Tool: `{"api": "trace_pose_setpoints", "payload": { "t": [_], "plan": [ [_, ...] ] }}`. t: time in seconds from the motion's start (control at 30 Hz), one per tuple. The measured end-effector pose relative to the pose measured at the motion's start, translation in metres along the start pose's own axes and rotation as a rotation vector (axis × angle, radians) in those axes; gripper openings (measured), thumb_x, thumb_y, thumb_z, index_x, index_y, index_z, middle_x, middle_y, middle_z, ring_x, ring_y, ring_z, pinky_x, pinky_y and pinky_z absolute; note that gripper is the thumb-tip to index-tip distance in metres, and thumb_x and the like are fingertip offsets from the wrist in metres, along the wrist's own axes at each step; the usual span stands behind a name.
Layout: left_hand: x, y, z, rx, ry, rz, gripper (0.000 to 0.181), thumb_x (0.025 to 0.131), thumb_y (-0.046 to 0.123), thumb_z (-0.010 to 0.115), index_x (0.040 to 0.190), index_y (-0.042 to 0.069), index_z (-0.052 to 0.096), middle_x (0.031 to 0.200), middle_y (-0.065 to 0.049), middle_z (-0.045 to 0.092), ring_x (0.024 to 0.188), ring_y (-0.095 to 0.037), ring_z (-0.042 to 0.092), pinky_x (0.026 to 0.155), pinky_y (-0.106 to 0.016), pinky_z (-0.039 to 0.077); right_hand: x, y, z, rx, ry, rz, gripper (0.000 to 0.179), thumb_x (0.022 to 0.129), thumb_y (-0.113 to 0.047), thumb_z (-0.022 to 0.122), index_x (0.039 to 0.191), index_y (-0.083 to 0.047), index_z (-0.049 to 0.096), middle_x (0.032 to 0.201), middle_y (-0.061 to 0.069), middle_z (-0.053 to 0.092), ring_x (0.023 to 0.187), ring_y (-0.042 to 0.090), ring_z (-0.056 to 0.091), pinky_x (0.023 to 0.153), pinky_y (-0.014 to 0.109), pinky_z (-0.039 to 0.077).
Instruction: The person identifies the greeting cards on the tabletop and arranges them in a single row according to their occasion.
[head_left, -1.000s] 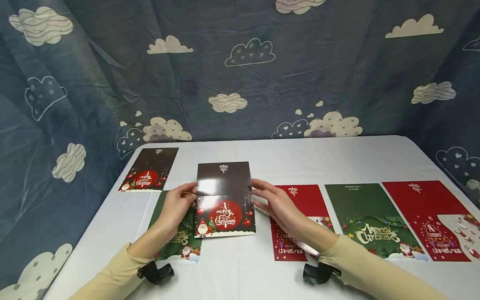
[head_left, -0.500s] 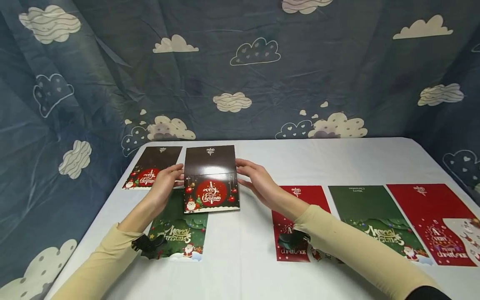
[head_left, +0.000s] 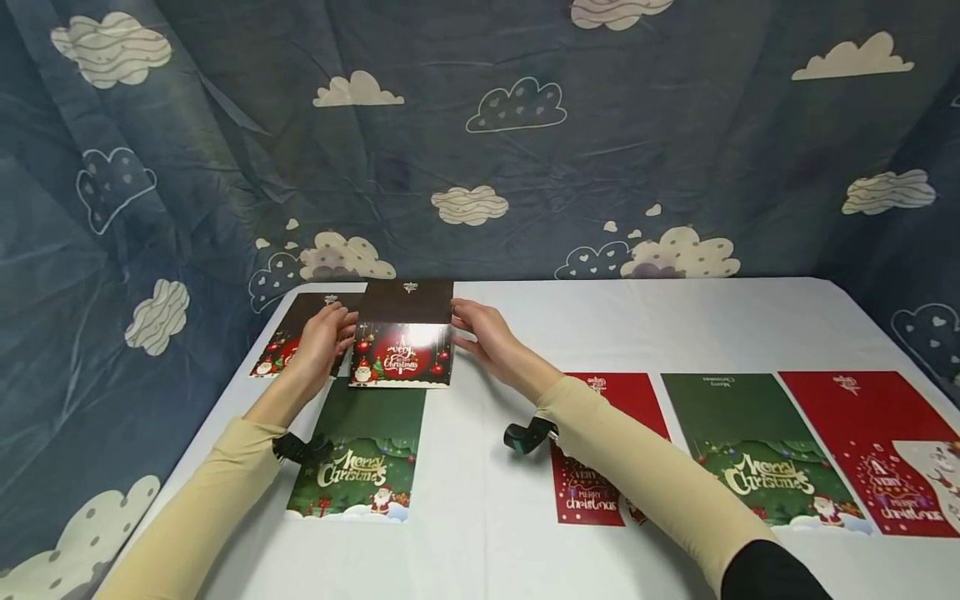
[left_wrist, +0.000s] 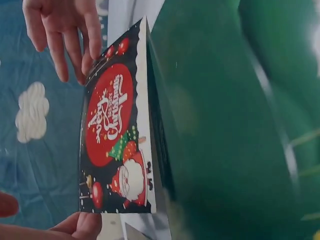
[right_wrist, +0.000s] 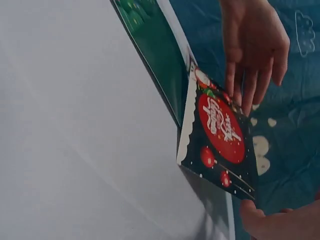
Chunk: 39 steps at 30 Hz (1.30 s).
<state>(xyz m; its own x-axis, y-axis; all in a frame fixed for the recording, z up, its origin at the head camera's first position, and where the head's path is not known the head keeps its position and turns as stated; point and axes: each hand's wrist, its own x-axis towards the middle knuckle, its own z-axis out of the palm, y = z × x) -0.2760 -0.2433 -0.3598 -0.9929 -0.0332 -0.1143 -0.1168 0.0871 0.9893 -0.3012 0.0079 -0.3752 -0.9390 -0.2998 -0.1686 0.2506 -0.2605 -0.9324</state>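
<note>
Dark card point(head_left: 402, 337) points lengthwise forward between left hand point(head_left: 320, 340) and right hand point(head_left: 491, 335), fingers of both spread

Room runs between the sleeves point(head_left: 652, 462) over the tabletop point(head_left: 480, 500) — the held card point(head_left: 402, 335) blocks its far end.

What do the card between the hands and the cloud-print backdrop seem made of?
Card: likely stiff coated paper, glossy; bright glare on its front, neat fold line.
Backdrop: looks like fabric, mostly matte; soft wrinkles and no sharp glare. Can't tell which fibre.
</note>
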Motion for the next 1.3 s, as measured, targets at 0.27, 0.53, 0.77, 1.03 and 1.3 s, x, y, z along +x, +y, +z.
{"api": "trace_pose_setpoints", "payload": {
  "t": [0.27, 0.53, 0.77, 1.03, 1.3],
  "plan": [
    [0.028, -0.010, -0.004, 0.013, 0.022, -0.010, 0.058, 0.107, 0.019, 0.028, 0.156, -0.002, 0.004, 0.152, -0.031, 0.027, 0.136, -0.040, 0.034, 0.114, -0.044, 0.030, 0.032, 0.010, 0.002, 0.050, 0.053, 0.046, 0.049, 0.104, -0.017, 0.043, 0.146, 0.007, 0.036, 0.152, 0.021, 0.036, 0.136, 0.032, 0.037, 0.109, 0.043, 0.038],
    [0.038, -0.015, -0.009, 0.065, -0.001, -0.076, 0.056, 0.108, 0.024, 0.025, 0.155, -0.003, 0.010, 0.151, -0.032, 0.030, 0.133, -0.036, 0.037, 0.110, -0.042, 0.034, 0.042, 0.016, 0.007, 0.039, 0.084, 0.101, 0.046, 0.102, -0.016, 0.042, 0.140, 0.009, 0.039, 0.148, 0.020, 0.037, 0.128, 0.029, 0.039, 0.107, 0.044, 0.041],
    [0.040, -0.015, -0.012, 0.125, -0.029, -0.112, 0.059, 0.108, 0.032, 0.025, 0.154, -0.003, 0.012, 0.151, -0.031, 0.031, 0.129, -0.035, 0.037, 0.107, -0.040, 0.035, 0.043, 0.016, 0.011, -0.011, 0.072, 0.088, 0.040, 0.103, -0.016, 0.042, 0.133, 0.010, 0.044, 0.127, 0.019, 0.047, 0.116, 0.025, 0.044, 0.106, 0.044, 0.043],
    [0.041, -0.016, -0.010, 0.255, -0.024, -0.093, 0.058, 0.108, 0.032, 0.024, 0.150, -0.008, 0.021, 0.144, -0.032, 0.036, 0.112, -0.030, 0.044, 0.100, -0.040, 0.039, 0.042, 0.016, 0.015, -0.105, 0.090, 0.077, 0.028, 0.103, -0.016, 0.043, 0.119, 0.007, 0.050, 0.089, 0.006, 0.043, 0.089, 0.016, 0.046, 0.103, 0.042, 0.045],
    [0.040, -0.015, -0.012, 0.281, -0.008, -0.083, 0.057, 0.108, 0.032, 0.025, 0.148, -0.008, 0.026, 0.142, -0.032, 0.038, 0.114, -0.033, 0.045, 0.100, -0.041, 0.040, 0.041, 0.018, 0.015, -0.115, 0.109, 0.060, 0.017, 0.103, -0.014, 0.044, 0.086, -0.008, 0.046, 0.074, 0.001, 0.040, 0.072, 0.011, 0.042, 0.095, 0.038, 0.045]
  ]
}}
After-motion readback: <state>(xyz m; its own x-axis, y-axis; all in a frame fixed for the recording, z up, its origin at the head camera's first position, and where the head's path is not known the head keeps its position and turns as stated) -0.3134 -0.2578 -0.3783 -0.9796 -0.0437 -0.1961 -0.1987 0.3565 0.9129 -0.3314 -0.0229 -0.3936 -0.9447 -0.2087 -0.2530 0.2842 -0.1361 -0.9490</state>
